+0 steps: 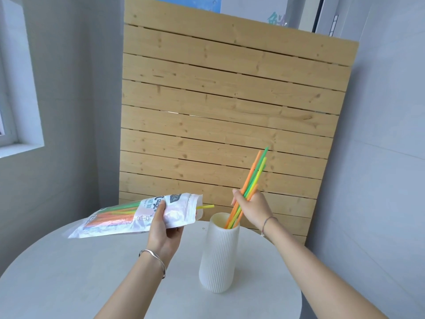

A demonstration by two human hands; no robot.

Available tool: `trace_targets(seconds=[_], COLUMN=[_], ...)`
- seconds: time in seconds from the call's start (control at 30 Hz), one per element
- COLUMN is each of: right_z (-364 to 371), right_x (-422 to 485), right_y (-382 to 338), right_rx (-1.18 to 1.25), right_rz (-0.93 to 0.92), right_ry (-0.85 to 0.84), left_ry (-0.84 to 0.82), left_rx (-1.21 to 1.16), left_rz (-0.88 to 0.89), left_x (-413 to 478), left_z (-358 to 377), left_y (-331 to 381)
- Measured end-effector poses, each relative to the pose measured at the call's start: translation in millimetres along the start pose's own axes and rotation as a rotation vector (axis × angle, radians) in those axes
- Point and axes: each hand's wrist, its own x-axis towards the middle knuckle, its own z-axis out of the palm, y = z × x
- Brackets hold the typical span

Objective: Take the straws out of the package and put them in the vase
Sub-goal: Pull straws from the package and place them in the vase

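Right now right hand [249, 207] pinches a straw bunch [249, 187] mid-length, lower ends already in the vase [218, 254]. Left hand [164, 229] grips the bag [128, 215], more straws inside. Straws look light, thin, slippery, bendy; hold mid-shaft. Vase looks tippy.

A ribbed white vase [218, 256] stands on the round table [69, 272].

Bare forearms [128, 291], a band on each.
Wore a silver bangle [158, 259] left of the vase [218, 254], a thin cord bracelet [266, 221] right of it.
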Motion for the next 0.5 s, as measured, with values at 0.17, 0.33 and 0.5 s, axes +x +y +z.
trace_targets(seconds=[0.17, 0.33, 0.5], right_z=[15.4, 18.0, 7.8], right_x=[1.0, 2.1, -4.8], right_y=[18.1, 24.7, 16.7], right_rx=[0.013, 0.045, 0.034], right_rz=[0.093, 0.168, 0.110], right_ry=[-0.008, -0.026, 0.045], left_ry=[-0.021, -0.024, -0.011], left_rx=[0.016, 0.004, 0.013], left_rz=[-0.002, -0.011, 0.004], left_x=[1.7, -0.6, -3.1], left_z=[-2.3, -0.3, 0.3], left_y=[-0.1, 0.2, 1.9])
